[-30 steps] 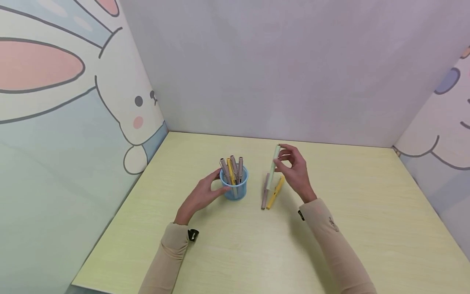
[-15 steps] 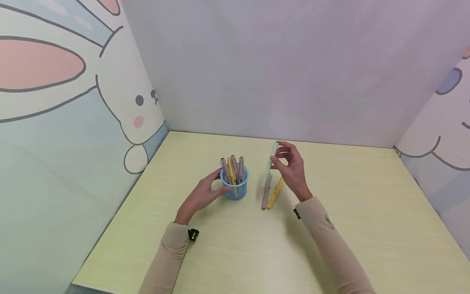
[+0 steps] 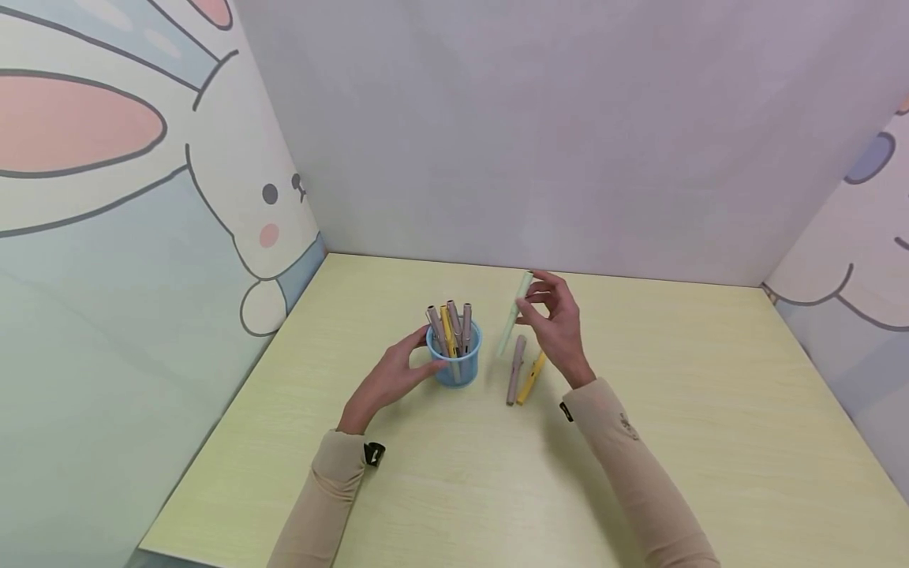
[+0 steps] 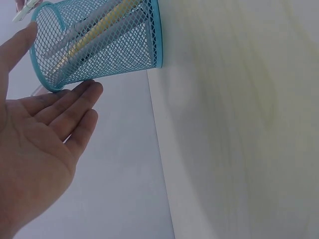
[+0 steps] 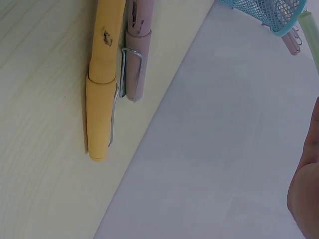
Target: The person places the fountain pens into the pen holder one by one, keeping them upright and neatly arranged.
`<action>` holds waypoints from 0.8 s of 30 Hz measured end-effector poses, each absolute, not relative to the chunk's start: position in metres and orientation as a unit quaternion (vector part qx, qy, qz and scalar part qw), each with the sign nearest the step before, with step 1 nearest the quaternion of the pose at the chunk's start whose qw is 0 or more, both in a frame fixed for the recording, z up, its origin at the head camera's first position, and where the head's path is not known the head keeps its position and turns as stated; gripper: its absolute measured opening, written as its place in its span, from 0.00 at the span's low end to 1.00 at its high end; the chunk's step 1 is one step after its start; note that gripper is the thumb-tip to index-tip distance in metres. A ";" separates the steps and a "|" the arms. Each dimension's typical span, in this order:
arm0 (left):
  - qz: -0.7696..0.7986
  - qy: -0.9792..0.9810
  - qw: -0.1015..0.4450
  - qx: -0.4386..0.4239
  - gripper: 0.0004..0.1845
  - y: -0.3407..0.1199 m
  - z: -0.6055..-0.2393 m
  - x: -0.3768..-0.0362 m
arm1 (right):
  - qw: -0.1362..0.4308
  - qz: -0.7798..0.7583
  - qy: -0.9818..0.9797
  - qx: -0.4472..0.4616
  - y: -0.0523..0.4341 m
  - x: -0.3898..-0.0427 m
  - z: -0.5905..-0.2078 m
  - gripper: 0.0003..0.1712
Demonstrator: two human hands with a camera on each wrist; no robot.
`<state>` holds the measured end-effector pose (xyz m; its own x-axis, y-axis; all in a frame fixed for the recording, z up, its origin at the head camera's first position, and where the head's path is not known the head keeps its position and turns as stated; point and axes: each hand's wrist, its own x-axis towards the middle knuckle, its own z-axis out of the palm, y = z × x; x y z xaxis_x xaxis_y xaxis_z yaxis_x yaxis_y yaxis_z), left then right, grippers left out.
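My right hand point(image 3: 552, 319) pinches a pale green pen point(image 3: 513, 315) near its top and holds it in the air, tilted toward a blue mesh cup point(image 3: 454, 359) that holds several pens point(image 3: 450, 327). My left hand point(image 3: 387, 379) rests against the cup's left side with straight fingers point(image 4: 82, 102); the cup point(image 4: 99, 42) fills the top of the left wrist view. On the table below my right hand lie a mauve pen point(image 3: 514, 369) and a yellow pen point(image 3: 531, 377), side by side. The right wrist view shows the yellow pen point(image 5: 103, 79) and the mauve pen point(image 5: 137, 50) close up.
The pale yellow table point(image 3: 710, 410) is boxed in by a plain back wall point(image 3: 540, 134) and cartoon-printed side panels point(image 3: 106, 197). Its front left corner point(image 3: 152, 544) is in view.
My right hand has carried the green pen to the left, toward the cup, and tipped its lower end that way. My left hand has stayed on the cup.
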<state>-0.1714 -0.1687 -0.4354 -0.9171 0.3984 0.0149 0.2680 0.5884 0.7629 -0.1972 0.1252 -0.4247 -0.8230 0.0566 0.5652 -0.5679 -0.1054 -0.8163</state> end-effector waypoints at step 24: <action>0.411 0.889 0.076 0.190 0.45 -0.168 -0.435 -0.171 | 0.237 0.733 -0.608 0.194 0.100 -0.197 -0.418 0.28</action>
